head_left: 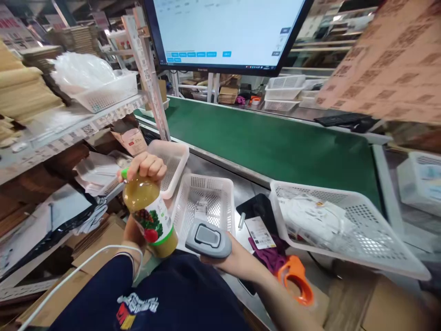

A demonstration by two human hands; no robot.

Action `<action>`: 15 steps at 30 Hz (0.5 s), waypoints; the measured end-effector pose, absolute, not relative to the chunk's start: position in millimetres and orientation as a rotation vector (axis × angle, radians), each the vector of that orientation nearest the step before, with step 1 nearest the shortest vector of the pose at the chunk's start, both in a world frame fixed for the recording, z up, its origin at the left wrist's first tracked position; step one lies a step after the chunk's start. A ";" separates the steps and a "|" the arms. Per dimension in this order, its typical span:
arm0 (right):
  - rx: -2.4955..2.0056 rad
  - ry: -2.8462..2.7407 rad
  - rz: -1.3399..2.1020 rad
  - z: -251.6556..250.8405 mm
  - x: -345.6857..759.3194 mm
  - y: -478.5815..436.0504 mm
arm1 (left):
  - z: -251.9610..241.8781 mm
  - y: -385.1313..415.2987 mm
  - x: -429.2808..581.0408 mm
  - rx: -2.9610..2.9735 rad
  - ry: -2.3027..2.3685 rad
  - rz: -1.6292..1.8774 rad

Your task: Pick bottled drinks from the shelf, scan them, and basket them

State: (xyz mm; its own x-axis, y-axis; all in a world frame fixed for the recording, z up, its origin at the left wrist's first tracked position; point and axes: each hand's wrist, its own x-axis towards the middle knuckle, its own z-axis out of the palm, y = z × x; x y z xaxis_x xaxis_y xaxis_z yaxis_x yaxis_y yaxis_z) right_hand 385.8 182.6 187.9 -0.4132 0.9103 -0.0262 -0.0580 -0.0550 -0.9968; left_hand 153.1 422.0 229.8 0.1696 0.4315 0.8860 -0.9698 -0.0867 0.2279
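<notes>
Bottle (148,218): held in the air on the near left, in front of the wearer's torso. Long axis tilted; green cap to the upper left, base to the lower right and towards the wearer. Contents yellowish.

Left hand (146,166): fingers closed over the bottle's shoulder, just beside the cap. Right hand (231,257): gripping a grey scanner (208,240), broad end towards the left, near the bottle; whether the two touch cannot be told.

Labels: bottle wrap white, with a red round vegetable and green leafy ones; its print is too small to read. Monitor (223,34) shows a pale screen with a row of blue buttons, text illegible. Shirt emblem (126,317) red and yellow, lettering not legible.

Surroundings: middle basket (227,191), white, holds a small labelled packet; scanner overlaps its near edge in view. Left basket (179,154) partly hidden by the left hand. Right basket (379,225) holds white packages. Between middle and right baskets, on the table: printed card (260,233), purple cloth (272,258). Orange tape dispenser (299,276) at near right. Green conveyor belt (258,138) beyond. White cable (79,266) loops across the left forearm.
</notes>
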 end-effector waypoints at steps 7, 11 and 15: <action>-1.018 -1.515 1.682 226.2 392.2 172.8 | 242.0 375.4 168.0 0.977 -1.029 1.016; -1.136 -1.496 1.646 226.0 407.9 158.1 | 248.8 382.9 172.2 0.940 -1.070 0.943; -1.430 -1.304 1.524 177.8 438.3 123.2 | 245.8 405.6 172.5 1.100 -1.015 0.839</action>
State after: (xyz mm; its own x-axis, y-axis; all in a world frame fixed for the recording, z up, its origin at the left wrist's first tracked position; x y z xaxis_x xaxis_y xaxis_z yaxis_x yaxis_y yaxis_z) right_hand 438.3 123.2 177.8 -0.1793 0.9348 -0.3065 0.1588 -0.2800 -0.9468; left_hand 172.5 405.6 245.8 0.3258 0.0498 0.9441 -0.9180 0.2555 0.3033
